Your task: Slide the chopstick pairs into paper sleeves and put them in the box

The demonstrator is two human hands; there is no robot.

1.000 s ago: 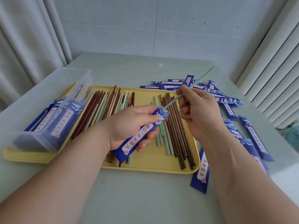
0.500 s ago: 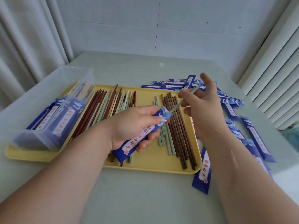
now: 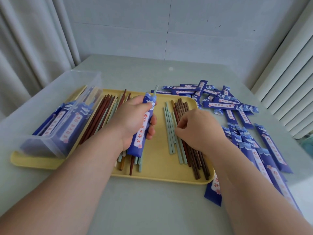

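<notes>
My left hand (image 3: pixel 133 121) grips a blue paper sleeve (image 3: pixel 143 128) held lengthwise above the yellow tray (image 3: pixel 159 168). The tip of a pale green chopstick (image 3: pixel 155 90) sticks out of the sleeve's far end. My right hand (image 3: pixel 196 128) is down on the loose chopsticks (image 3: pixel 171 133) at the tray's right, its fingertips pinching at a pale green one beside the dark brown ones (image 3: pixel 198 165). A clear plastic box (image 3: pixel 55 114) on the tray's left end holds several filled blue sleeves.
More red, brown and green chopsticks (image 3: pixel 101 116) lie on the tray between the box and my left hand. Several empty blue sleeves (image 3: pixel 225 102) are scattered on the grey table right of the tray. Curtains hang left, a white ribbed panel right.
The green chopstick has gone almost fully into the sleeve. My right hand has let go of it and dropped to the loose chopsticks on the tray. My left hand has turned the sleeve more upright.
</notes>
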